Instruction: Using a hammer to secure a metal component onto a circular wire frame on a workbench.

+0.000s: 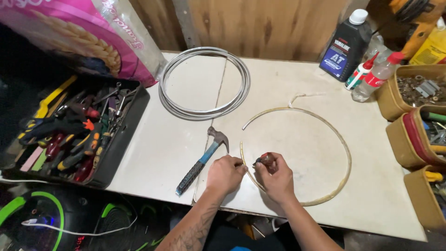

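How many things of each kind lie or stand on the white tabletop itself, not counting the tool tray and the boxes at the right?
Coils: 2, a grey coil and a yellowish hoop that both hands touch
Hammers: 1, hammer
Bottles: 3, a black bottle, a small white bottle, a clear bottle
Total: 6

Yellowish tube [341,144] curled in open loop, flat on bench; small dark-red tool [265,160] at its end.
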